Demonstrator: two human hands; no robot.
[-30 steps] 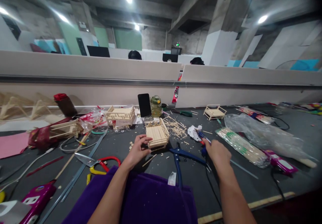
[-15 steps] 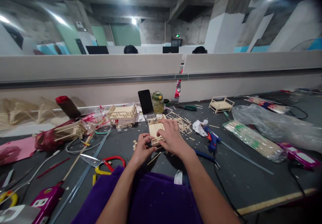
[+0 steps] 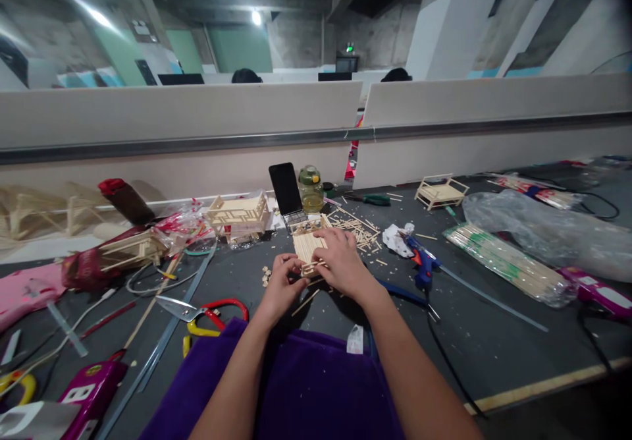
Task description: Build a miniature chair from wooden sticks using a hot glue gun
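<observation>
A small model of pale wooden sticks [image 3: 307, 246], with a flat slatted panel, lies between my hands just above the dark table. My left hand [image 3: 284, 285] pinches its near left corner with thumb and fingers. My right hand [image 3: 343, 262] is curled over its right side, fingertips on the near edge, where short sticks form a low rail. My fingers hide part of that near edge. Beyond the model is a heap of short cut sticks [image 3: 353, 229]. Tiny wooden pieces [image 3: 266, 275] lie left of it, and a loose stick [image 3: 305, 303] lies in front.
Red-and-yellow scissors [image 3: 207, 313] lie at left, a blue glue gun [image 3: 422, 262] and bagged sticks [image 3: 508, 262] at right. Behind stand a propped phone [image 3: 285, 188], a green-lidded bottle [image 3: 311, 190] and finished stick models [image 3: 237, 215] [image 3: 441, 193]. Pliers [image 3: 402, 293] lie near my right forearm.
The view has tilted down slightly. My right fingers have shifted a little on the model, and more of its slatted panel and far end shows. Both hands stay on it.
</observation>
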